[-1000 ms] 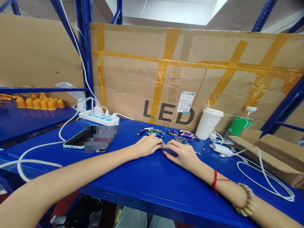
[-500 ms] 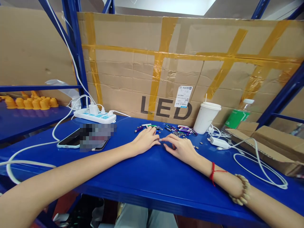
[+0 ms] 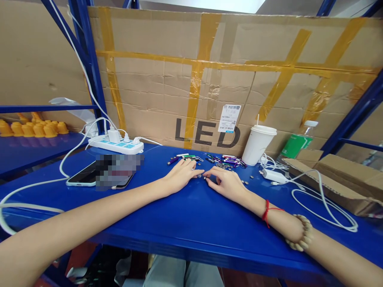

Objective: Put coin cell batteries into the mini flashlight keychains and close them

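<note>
Small metal piece [image 3: 205,177] sits over the middle of the surface [image 3: 185,227], toward its back edge, at the fingertips of our right hand [image 3: 227,183]. That hand is narrow, thumb and index finger nearly meeting, and it appears to hold the piece between the tips. Our left hand [image 3: 179,177] lies palm down just beside it, its foremost digit reaching toward a round disc [image 3: 199,176] on the surface; we cannot tell whether its curled fingers hold anything.

For parts this small, we do best to pinch lightly by the rim, rest both wrists low on the surface for steadiness, and work close above it so that a slip means only a short drop. A hard squeeze could shoot the piece away.

Beyond our left fingers, near the back edge, lies a group of slim tubes [image 3: 182,156]; a larger heap of tubes [image 3: 230,160] lies behind our right hand. Loose discs [image 3: 245,182] scatter just beside that hand, where a sweeping wrist could push them. Farther right, a paper cup [image 3: 259,145] and a charger [image 3: 273,176] limit elbow room, with a cardboard box [image 3: 344,187] by the right edge. Phones [image 3: 82,175] lie toward the left edge.
</note>
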Demonstrator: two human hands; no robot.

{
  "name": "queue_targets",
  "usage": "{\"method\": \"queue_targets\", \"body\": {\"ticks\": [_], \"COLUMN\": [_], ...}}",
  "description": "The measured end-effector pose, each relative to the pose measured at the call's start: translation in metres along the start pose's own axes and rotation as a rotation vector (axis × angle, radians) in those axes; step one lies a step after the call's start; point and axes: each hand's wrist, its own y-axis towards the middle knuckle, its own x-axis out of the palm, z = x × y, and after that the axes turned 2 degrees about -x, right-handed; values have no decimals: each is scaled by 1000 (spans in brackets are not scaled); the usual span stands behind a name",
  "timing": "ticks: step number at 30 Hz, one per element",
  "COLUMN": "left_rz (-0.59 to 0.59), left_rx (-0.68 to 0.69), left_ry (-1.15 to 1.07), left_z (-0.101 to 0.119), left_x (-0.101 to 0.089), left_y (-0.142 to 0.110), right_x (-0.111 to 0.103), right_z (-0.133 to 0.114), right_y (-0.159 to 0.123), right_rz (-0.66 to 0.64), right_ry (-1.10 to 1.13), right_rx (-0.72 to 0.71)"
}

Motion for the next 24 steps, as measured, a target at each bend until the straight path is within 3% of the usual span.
{"method": "queue_targets", "body": {"ticks": [8, 24], "left_rz": [-11, -37], "left_rx": [-82, -20], "left_ry": [-175, -375], "left_z": [-6, -4], "left_x": [5, -1], "left_y": [-1, -1], "right_x": [0, 1], "right_z": [5, 5], "right_y": [1, 1], "right_rz": [-41, 22], "right_ry": [30, 63], "right_rx": [-23, 40]}}
